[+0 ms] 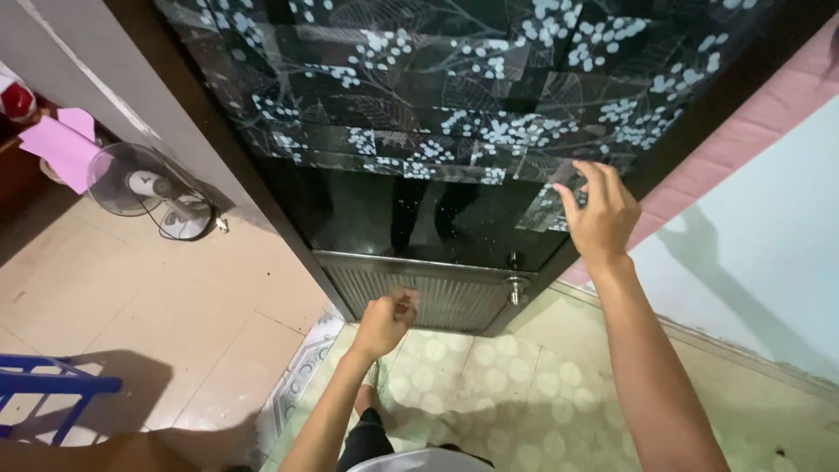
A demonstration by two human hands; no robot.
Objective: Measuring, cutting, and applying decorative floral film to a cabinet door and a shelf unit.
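**Right hand flat on the patterned door, left fist low by the ribbed panel**

The tall dark glass door covered in black film with white blossom sprigs fills the upper view, its long axis running upright, from the top of the view down to the floor. Below the film sits a bare dark glossy pane, then a ribbed grey metal lower panel. At the door's right edge is a small round silver knob. The right hand lies on the film's lower right corner, fingers spread apart and fingertips touching it, just above the knob. The left hand is curled shut in front of the ribbed panel; I cannot tell whether it holds anything. The right hand is the nearer to the knob. On the tiled floor to the left stands a small white fan.
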